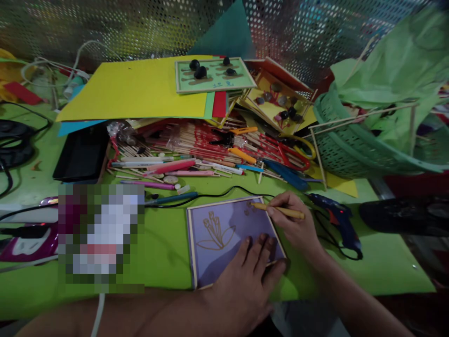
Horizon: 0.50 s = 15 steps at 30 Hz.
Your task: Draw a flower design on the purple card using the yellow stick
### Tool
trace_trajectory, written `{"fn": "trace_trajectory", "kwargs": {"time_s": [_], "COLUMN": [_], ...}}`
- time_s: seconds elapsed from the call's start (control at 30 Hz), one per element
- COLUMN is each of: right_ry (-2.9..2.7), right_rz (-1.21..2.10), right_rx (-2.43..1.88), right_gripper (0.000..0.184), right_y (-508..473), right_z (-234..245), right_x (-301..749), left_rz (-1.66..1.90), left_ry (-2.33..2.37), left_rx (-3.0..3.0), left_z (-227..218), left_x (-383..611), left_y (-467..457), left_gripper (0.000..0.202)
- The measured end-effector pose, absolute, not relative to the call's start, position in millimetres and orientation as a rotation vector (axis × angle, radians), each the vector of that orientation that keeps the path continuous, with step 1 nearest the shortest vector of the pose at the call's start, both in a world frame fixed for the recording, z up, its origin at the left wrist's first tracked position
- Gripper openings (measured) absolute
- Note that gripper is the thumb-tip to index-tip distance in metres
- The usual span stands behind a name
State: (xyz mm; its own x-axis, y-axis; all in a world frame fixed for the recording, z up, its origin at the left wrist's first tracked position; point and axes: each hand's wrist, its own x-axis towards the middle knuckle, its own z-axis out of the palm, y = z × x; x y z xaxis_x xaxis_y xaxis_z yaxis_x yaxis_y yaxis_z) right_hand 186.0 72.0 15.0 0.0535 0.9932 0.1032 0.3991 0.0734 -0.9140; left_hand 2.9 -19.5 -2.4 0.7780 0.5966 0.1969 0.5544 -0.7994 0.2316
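A purple card [242, 229] framed with thin wooden sticks lies on the green table. On its left half is a brown line drawing of flowers [213, 229] with two leaves. My left hand [249, 271] rests with fingers spread over the card's lower right part, covering some of it. In my right hand [293, 220] is a yellow marker [286, 212], gripped between thumb and fingers. The marker's tip meets the card near its top right corner, by a few small brown marks [248, 209].
Behind the card lie pens [175, 166], bundled wooden sticks [196, 140], red scissors [294, 157] and yellow sheets [140, 89]. A blue glue gun [336, 215] with a cable sits at the right, below a green basket [351, 145]. A black cable [210, 196] runs behind the card.
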Motion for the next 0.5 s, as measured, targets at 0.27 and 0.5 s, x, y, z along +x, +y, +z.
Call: {"fn": "trace_trajectory", "kwargs": {"time_s": [0.27, 0.5], "right_ry": [-1.463, -1.493], "right_rz": [0.875, 0.852], "right_rx": [-1.462, -1.462], "right_gripper": [0.013, 0.012], "right_y": [71.5, 72.9], "right_z": [13.3, 16.0], "right_x": [188.4, 184.7], "left_rz": [0.416, 0.430], "left_ry": [0.909, 0.923], "left_rx": [2.807, 2.809], "left_z": [-5.7, -4.9], "left_x": [2.9, 3.5], "left_y": [-19.5, -19.1], "left_gripper": [0.080, 0.078]}}
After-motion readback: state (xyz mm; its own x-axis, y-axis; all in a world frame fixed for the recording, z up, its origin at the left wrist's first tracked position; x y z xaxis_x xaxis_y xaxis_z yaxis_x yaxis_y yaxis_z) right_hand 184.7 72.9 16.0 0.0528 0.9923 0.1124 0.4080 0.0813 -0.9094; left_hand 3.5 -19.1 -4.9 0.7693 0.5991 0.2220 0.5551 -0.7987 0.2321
